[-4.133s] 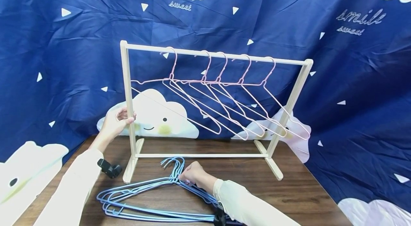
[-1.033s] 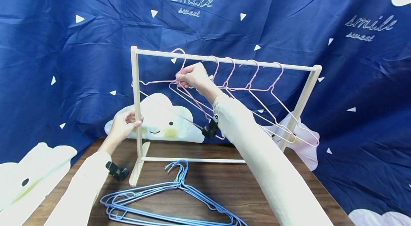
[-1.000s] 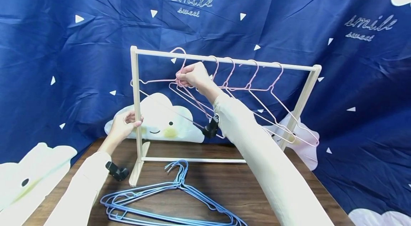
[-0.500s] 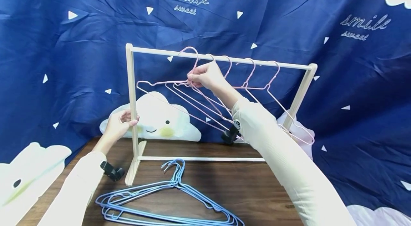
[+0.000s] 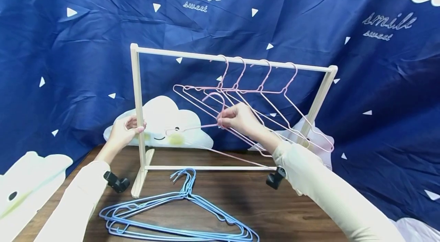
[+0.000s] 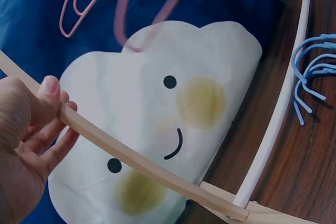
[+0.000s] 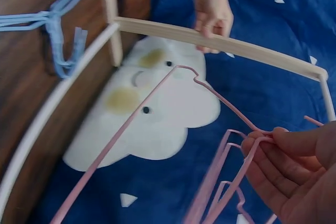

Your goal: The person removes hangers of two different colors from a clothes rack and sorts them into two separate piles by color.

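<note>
Pink-coated wire forms the held hanger (image 5: 224, 104), which the person's right hand (image 5: 242, 120) pinches at the neck, thumb and curled fingers closed on it. Governing relation, head view: the hook sits below the rail (image 5: 172, 53) and apart from it, the rail lying toward twelve o'clock from this hand. The held hanger's long axis slopes from between nine and ten o'clock to between three and four. The right hand is the nearer one; the left hand (image 5: 122, 131), well apart toward nine o'clock, grips the left post (image 5: 137, 89) with thumb and fingers about it. Four pink hangers (image 5: 266, 78) hang on the rail between eleven and two o'clock of the right hand; contact between them and the held hanger cannot be told. Blue hangers (image 5: 186, 193) lie stacked on the table (image 5: 292, 211) toward seven o'clock.

Difference noted: half a second ago the hook stood at rail height; hook and right hand are now lower and shifted toward four o'clock. The left hand's grip is unchanged.
</note>
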The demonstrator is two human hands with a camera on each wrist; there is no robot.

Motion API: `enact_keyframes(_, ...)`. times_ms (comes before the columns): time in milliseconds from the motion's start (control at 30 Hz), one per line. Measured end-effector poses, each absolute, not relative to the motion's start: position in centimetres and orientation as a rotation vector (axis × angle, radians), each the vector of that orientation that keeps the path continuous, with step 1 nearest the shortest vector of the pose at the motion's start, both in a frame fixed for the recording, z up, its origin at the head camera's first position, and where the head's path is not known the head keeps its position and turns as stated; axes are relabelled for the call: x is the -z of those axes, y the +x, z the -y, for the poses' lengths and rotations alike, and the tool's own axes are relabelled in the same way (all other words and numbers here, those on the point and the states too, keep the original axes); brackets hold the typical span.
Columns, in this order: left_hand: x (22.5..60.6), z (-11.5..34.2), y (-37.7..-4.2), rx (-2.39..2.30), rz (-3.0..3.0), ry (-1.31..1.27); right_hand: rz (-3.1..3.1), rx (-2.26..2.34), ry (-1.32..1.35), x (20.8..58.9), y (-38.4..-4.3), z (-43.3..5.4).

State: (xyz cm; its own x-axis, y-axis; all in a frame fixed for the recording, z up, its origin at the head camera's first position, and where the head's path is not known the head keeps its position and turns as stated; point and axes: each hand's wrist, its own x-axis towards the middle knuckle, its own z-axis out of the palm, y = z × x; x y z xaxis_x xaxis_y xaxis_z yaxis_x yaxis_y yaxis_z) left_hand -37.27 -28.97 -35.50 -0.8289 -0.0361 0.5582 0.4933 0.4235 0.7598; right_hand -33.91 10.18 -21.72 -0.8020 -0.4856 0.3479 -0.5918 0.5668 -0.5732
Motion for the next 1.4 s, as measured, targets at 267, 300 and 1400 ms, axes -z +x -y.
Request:
enact_keyframes(267,35.4,28.9,-37.0,1.416,2.169,-0.402,2.638,-0.956,0.916,26.7,-33.0,-12.6)
enact_keyframes(300,35.3,28.9,-37.0,1.415,2.170,-0.401,2.638,-0.951,0.921,27.3,-33.0,-12.9)
enact_keyframes(1400,35.3,28.9,-37.0,1.400,2.202,-0.386,2.549,-1.222,0.802,35.9,-33.4,-25.4)
